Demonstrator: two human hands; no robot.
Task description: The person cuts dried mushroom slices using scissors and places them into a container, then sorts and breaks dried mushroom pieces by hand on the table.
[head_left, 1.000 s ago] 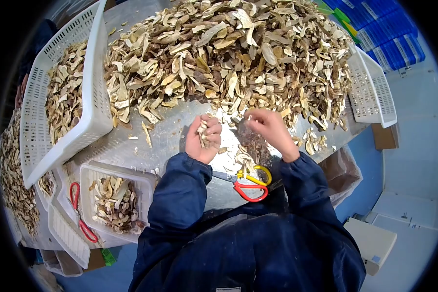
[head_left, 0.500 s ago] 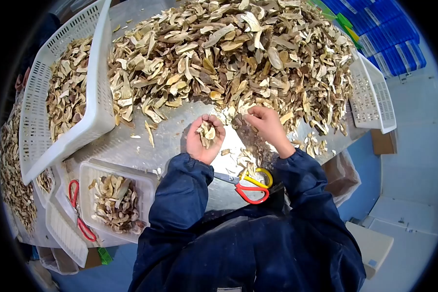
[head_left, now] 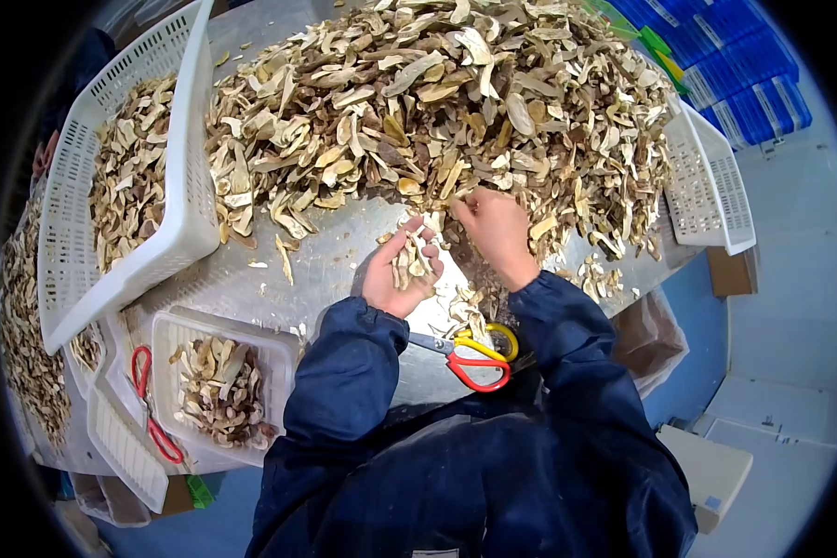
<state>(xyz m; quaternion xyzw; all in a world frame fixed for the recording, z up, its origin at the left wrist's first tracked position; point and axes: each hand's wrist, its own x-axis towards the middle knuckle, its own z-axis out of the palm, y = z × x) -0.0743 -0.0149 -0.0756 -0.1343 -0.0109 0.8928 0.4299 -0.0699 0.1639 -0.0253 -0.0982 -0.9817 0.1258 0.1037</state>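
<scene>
My left hand is turned palm up, fingers curled around a few dried mushroom slices. To its right, my right hand reaches the near edge of a large heap of dried mushroom slices, thumb and fingers pinched together. What sits in that pinch is too small to make out. Below the hands, scissors with one red and one yellow handle loop lie on the metal table. Small loose slices are scattered just above the scissors.
At left stands a tilted white slotted basket of slices. A white tray holds more slices beside red-handled scissors. Another white basket is at right, near blue crates. A lined box sits below the table edge.
My right hand has shifted slightly left and up along the heap's edge. My left hand has moved a little right, its fingers looser around the slices.
</scene>
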